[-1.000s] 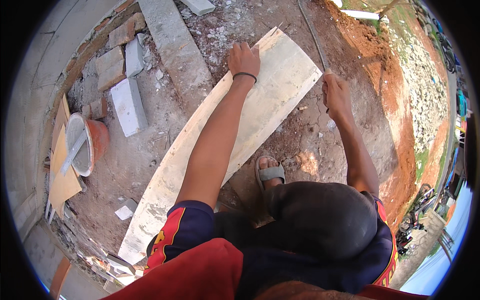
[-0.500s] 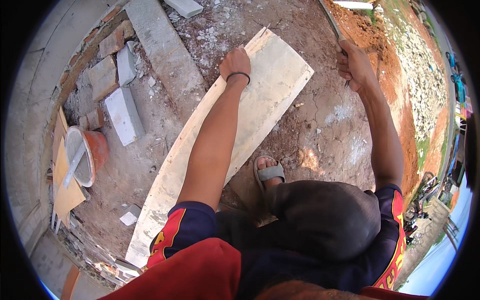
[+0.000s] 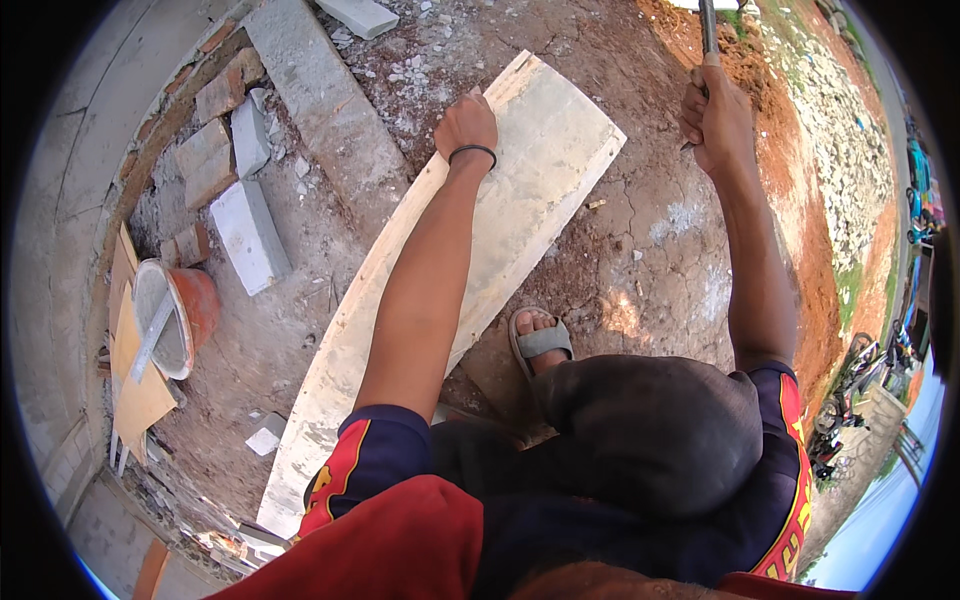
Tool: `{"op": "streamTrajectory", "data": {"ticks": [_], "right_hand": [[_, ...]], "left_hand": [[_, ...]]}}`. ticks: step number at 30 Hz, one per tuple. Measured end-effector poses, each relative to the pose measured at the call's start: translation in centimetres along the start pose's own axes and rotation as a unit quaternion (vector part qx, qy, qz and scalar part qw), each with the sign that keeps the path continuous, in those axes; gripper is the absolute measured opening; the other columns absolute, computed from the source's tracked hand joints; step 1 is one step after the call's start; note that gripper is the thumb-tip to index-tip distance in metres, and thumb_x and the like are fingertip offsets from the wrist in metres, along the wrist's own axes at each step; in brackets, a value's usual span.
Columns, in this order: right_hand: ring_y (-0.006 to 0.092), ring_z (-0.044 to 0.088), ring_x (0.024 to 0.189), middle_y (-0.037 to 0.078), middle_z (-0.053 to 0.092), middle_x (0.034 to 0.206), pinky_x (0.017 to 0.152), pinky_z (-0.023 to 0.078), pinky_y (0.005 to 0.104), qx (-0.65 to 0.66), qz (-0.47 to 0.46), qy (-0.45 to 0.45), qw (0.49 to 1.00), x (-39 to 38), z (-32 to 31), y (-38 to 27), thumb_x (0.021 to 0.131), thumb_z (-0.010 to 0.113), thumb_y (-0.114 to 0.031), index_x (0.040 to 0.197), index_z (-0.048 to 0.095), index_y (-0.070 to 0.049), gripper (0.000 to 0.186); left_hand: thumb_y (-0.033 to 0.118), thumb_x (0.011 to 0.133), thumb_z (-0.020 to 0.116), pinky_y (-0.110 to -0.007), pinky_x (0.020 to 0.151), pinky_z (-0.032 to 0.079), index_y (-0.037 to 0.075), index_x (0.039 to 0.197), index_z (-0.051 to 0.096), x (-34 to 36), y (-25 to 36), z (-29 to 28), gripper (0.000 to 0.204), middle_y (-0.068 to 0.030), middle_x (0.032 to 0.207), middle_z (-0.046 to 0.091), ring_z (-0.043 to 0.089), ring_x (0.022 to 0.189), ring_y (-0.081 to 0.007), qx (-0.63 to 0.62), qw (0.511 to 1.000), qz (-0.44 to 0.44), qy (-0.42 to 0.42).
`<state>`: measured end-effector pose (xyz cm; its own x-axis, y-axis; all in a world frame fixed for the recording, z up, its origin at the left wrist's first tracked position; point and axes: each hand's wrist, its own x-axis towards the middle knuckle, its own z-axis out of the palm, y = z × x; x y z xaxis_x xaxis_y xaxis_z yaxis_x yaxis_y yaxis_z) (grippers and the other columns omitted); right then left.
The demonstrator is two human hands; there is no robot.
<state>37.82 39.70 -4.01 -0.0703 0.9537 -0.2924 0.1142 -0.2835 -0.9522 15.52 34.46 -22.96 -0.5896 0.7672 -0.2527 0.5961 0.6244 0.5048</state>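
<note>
1. Pale board (image 3: pixel 535 180) is seen over the bare ground (image 3: pixel 660 270), slanted across the view from near 1 o'clock to between 7 and 8; its lower stretch is partly hidden by the left arm and sleeve.
2. Its long edge on the 11 o'clock side is touched by the left hand (image 3: pixel 466 124), held at 12 o'clock with fingers curled; whether the edge is gripped cannot be told, since the fingertips are hidden. A black band (image 3: pixel 473 149) is worn on that wrist.
3. A dark bar (image 3: pixel 709 30) is gripped by the right hand (image 3: pixel 719 115) near 2 o'clock, the fist closed around it, well apart from the board.
4. A sandalled foot (image 3: pixel 540 338) is planted near the centre, toward 4 o'clock, just beside the board.
5. A grey slab (image 3: pixel 325 85) is seen at 11 o'clock and a white block (image 3: pixel 250 238) between 9 and 10.
6. An orange bucket (image 3: pixel 203 300) is tipped at 9 o'clock, with a grey strip (image 3: pixel 152 338) leaned in its mouth.
7. Reddish soil (image 3: pixel 765 90) is heaped toward 1 to 2 o'clock.
</note>
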Motion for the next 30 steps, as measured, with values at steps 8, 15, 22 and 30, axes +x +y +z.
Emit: {"op": "streamTrajectory", "data": {"ticks": [8,15,22,30], "right_hand": [[0.0070,0.026,0.043,-0.006,0.032,0.055,0.039,0.024,0.0274,-0.136,0.234,-0.118,0.956,-3.7,-0.3,7.6,0.099,0.047,-0.038,0.067,0.041,-0.013,0.041],[0.0069,0.029,0.042,-0.005,0.032,0.054,0.039,0.027,0.0274,-0.078,0.006,0.011,0.997,-3.9,-0.2,7.3,0.100,0.045,-0.041,0.066,0.039,-0.012,0.045],[0.0078,0.032,0.044,-0.004,0.039,0.056,0.041,0.028,0.0290,-0.210,0.131,-0.138,0.959,-4.2,0.4,4.4,0.098,0.048,-0.043,0.064,0.044,-0.010,0.047],[0.0054,0.023,0.041,-0.007,0.031,0.055,0.037,0.018,0.0263,-0.483,0.203,-0.165,0.836,-1.3,-0.1,3.0,0.098,0.049,-0.036,0.068,0.039,-0.014,0.039]], "left_hand": [[0.036,0.098,0.037,-0.048,0.080,0.053,0.003,0.088,0.072,0.6,0.7,0.2,0.049,-0.0235,0.093,0.069,0.068,0.088,-0.0392,-0.016,0.999,-0.012,0.027],[0.036,0.097,0.037,-0.048,0.078,0.054,0.001,0.084,0.071,-0.1,0.4,0.4,0.050,-0.0245,0.089,0.069,0.068,0.085,-0.0406,-0.003,1.000,0.009,0.023],[0.038,0.098,0.034,-0.050,0.079,0.053,0.001,0.082,0.071,-0.2,-0.2,0.0,0.054,-0.0248,0.089,0.069,0.067,0.085,-0.0426,0.004,1.000,-0.014,0.021],[0.038,0.098,0.034,-0.049,0.079,0.053,0.002,0.087,0.071,-0.7,0.2,-0.4,0.053,-0.0243,0.088,0.069,0.067,0.085,-0.0414,-0.013,1.000,0.008,0.023]]}}
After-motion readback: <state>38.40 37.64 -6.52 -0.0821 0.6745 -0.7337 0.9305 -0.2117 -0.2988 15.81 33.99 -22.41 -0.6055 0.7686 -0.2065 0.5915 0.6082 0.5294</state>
